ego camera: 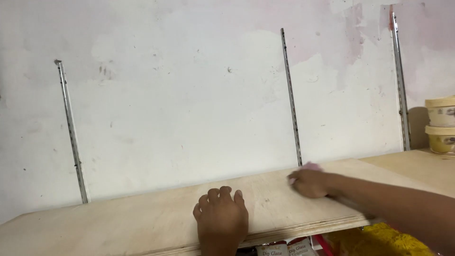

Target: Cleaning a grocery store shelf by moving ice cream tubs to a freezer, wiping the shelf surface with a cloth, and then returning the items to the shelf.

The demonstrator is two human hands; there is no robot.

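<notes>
Left hand (221,219): palm down, fingers spread, flat on plywood shelf board (142,223) near its front edge, gripping nothing. Right hand (309,183): closed around pink cloth (311,166), pressed to the board close to the wall. Behind: white wall, three metal shelf rails (291,97). Far right: two stacked cream tubs (441,124). Below the shelf: packets (279,248), partly visible.

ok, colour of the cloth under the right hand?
Pink, bunched in the right hand as cloth, head view.

View: one head camera, set close above the shelf's (142,223) front edge.
Facing: straight towards the wall (180,95), shelf seen slightly downward.
</notes>
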